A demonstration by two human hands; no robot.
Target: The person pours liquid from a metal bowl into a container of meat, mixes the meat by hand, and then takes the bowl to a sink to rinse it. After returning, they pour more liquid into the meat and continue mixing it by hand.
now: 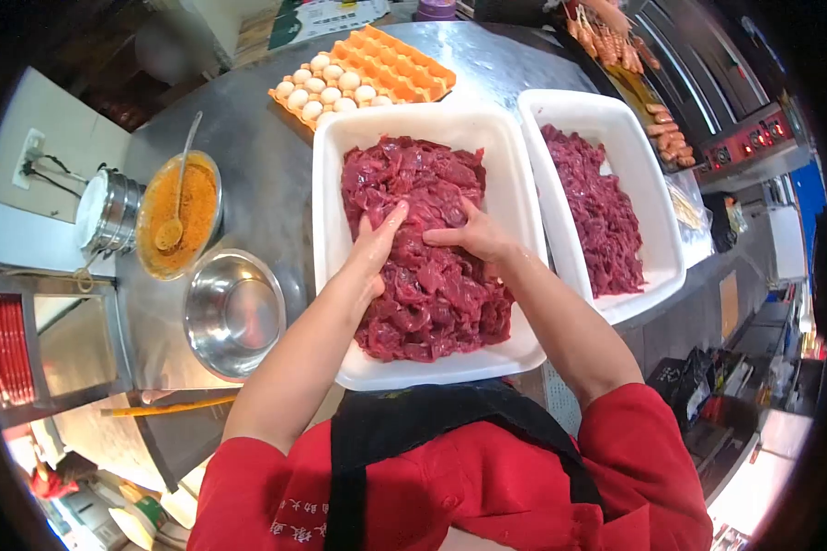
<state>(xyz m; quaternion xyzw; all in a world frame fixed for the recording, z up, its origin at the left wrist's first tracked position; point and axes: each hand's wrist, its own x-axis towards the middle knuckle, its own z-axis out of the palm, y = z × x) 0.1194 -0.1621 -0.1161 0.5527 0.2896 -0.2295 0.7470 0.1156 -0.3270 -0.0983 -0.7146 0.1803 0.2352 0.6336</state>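
Note:
A white tub (326, 184) holds a large heap of dark red raw meat pieces (432, 303). My left hand (378, 243) is sunk into the left side of the heap, its thumb on top and its other fingers mostly hidden in the meat. Facing it from the right, my right hand (478, 236) grips the same heap, thumb pointing inward and lower fingers buried. Meat is bunched up between the two hands, which do not touch each other.
A second white tub (666, 220) of meat stands to the right. An orange tray (404, 64) with eggs lies behind. At left are a bowl of orange powder (193, 197) with a spoon and an empty steel bowl (234, 312). Skewers (606, 41) and another person's hand are upper right.

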